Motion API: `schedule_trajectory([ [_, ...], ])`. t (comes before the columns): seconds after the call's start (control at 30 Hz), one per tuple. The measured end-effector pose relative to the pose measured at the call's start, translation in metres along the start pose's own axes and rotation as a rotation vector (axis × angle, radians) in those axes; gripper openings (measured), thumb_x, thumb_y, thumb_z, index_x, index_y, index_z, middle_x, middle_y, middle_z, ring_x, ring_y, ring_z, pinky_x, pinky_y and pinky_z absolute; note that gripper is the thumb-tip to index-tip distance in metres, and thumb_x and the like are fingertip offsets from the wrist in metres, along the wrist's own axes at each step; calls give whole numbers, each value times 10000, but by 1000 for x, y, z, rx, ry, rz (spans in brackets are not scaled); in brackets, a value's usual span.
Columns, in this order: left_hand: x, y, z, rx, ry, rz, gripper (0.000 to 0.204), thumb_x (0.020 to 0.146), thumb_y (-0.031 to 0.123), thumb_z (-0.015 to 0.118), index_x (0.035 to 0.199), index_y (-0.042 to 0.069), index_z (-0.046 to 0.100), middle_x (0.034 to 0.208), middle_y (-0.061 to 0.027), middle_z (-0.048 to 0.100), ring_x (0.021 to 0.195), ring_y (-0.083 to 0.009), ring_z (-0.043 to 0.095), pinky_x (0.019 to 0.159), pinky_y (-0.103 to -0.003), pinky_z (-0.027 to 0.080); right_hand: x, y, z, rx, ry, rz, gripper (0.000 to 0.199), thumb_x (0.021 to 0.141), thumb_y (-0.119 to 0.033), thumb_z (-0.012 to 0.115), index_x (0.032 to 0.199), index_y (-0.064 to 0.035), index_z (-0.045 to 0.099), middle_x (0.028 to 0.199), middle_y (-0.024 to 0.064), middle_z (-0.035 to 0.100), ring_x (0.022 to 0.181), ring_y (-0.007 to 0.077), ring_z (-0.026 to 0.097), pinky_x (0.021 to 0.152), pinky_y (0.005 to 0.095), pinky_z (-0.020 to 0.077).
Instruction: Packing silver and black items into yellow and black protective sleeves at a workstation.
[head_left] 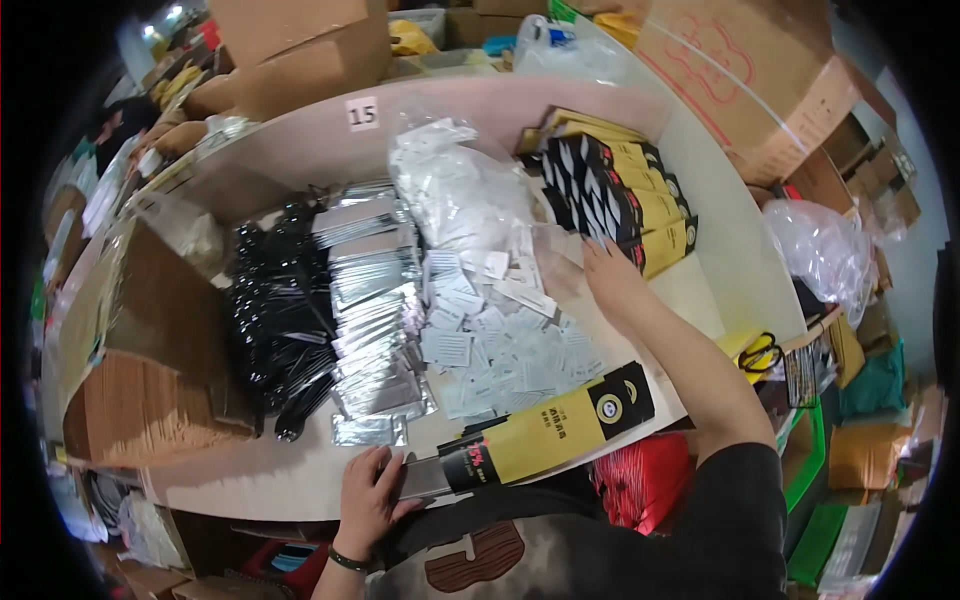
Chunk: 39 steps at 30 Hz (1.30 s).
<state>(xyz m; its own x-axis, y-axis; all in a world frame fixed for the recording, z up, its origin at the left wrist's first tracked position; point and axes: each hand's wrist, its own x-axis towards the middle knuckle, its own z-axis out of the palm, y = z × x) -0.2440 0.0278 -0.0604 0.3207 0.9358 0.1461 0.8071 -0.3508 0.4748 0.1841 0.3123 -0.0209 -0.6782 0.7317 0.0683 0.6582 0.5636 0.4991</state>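
Head view: left hand (pixel 368 497) at the near table edge (pixel 250 480), fingers spread, pressing on the silver end of a long yellow-and-black packet (pixel 545 440) lying flat there. Right hand (pixel 610 278) stretched far across, fingers loosely open, touching the stack of yellow-and-black boxes (pixel 620 195); holds nothing visible. Between them: white sachets (pixel 500 345), silver pouches (pixel 375 300), black bags (pixel 280 310).

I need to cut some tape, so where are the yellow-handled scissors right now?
In the head view the yellow-handled scissors lie at the table's far right edge, right of the person's right forearm, below the stack of yellow-and-black boxes.
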Motion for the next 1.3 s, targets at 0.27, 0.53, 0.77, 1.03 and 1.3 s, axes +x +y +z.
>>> schedule_trajectory([
  [0.27,-2,6,-4,14,79,-26,755,793,534,707,1362,69,533,1286,-162,534,1194,-379,509,1017,-494,404,33,-89,-24,578,65,273,112,835,-131,620,840,-23,651,885,169,649,894,350,641,727,452,513],
  [0.53,-7,0,0,-41,183,-84,752,812,575,679,1319,36,547,1275,-174,557,1156,-381,536,1000,-477,421,6,-92,-36,550,76,406,105,830,-165,670,876,-73,696,953,112,665,916,332,640,775,420,520],
  [0.77,-12,-3,3,-14,166,-61,730,800,558,695,1314,59,550,1275,-157,549,1173,-369,528,1011,-472,420,24,-158,-84,879,127,346,138,850,-146,634,890,-35,707,1054,160,665,990,349,618,868,435,491],
  [1.03,-5,0,-2,-68,177,-56,642,805,447,739,1280,58,556,1289,-143,558,1196,-349,529,1026,-461,416,49,-215,-89,749,158,133,63,775,-37,600,814,-3,635,901,162,564,905,364,598,774,487,479],
  [1.3,22,-53,-51,215,534,-254,393,784,104,693,1167,45,627,1178,-146,619,1076,-355,593,916,-450,483,61,-236,-126,1378,75,183,204,859,-159,654,984,2,652,1027,202,637,966,386,622,779,465,509],
])
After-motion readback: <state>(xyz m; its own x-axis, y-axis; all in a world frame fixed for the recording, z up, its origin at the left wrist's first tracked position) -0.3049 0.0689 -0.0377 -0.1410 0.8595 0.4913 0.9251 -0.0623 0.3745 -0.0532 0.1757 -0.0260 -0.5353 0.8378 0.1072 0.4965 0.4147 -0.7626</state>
